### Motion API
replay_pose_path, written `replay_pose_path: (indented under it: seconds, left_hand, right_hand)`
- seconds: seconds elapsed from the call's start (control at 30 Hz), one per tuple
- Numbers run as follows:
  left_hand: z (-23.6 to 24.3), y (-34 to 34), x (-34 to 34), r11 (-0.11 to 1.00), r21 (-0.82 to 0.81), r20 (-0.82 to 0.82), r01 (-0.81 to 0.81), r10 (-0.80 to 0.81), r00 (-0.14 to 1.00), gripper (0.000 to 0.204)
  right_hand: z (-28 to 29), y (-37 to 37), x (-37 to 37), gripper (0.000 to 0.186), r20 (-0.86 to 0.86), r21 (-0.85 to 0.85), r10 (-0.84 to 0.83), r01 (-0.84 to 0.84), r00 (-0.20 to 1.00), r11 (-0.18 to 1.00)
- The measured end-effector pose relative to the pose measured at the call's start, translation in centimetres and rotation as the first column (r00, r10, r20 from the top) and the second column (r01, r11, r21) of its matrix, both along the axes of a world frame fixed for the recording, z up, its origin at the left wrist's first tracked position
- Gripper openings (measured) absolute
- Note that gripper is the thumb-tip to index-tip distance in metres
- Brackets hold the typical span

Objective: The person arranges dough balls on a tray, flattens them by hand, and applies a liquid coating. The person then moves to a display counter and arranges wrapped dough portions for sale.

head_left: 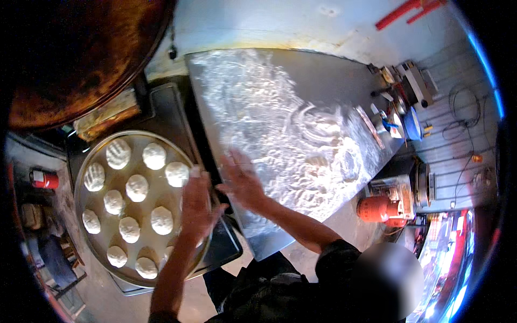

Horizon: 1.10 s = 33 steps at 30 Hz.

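Note:
Several floured dough balls lie spaced out on a large round metal tray. Two at the far left are flattened, one dough piece showing clear finger grooves. My left hand is over the tray's right side, fingers stretched toward a dough ball near the rim; whether they touch it I cannot tell. Part of the tray and some dough are hidden beneath this hand and forearm. My right hand, spread and holding nothing, is at the left edge of the flour-dusted metal table.
A big rusty-brown round metal piece looms at upper left. Bowls, including a blue bowl, crowd the table's right end. An orange gas cylinder stands on the floor at right. A red canister is far left.

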<state>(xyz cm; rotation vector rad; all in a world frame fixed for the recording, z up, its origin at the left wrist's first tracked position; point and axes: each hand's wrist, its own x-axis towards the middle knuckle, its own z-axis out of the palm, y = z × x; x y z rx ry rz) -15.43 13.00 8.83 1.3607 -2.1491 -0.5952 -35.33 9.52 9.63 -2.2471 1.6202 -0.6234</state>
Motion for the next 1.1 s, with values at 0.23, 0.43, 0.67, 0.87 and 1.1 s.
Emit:
replay_pose_path:
  seconds: [0.23, 0.43, 0.67, 0.87, 1.1]
  left_hand:
    - [-4.4, 2.1, -22.3, 0.940, 0.090, -0.139, 0.329, -0.315, 0.939, 0.086]
    - [-5.0, 2.8, -22.3, 0.953, 0.035, 0.083, 0.301, -0.303, 0.949, 0.096]
    - [1.7, 3.2, -14.0, 0.999, -0.030, -0.039, 0.028, -0.029, 0.999, 0.091]
    - [-2.8, 4.7, 11.1, 0.880, -0.012, -0.054, -0.475, 0.474, 0.879, 0.088]
    - [-5.2, 4.9, 34.4, 0.740, -0.106, 0.495, -0.664, 0.619, 0.610, 0.087]
  right_hand:
    - [-9.1, 7.1, -27.2, 0.092, -0.358, -0.182, -0.284, 0.232, 0.889, 0.956]
    - [-7.7, 7.3, -27.3, 0.081, -0.458, -0.081, -0.238, 0.226, 0.857, 0.971]
    - [-4.2, 3.2, -25.2, 0.079, -0.267, -0.205, -0.370, 0.323, 0.890, 0.924]
    - [-3.6, -0.6, -5.3, 0.086, -0.063, -0.041, 0.104, -0.107, 0.993, 0.993]
    - [-6.7, -7.4, 18.5, 0.090, -0.188, -0.017, 0.300, -0.308, 0.935, 0.951]
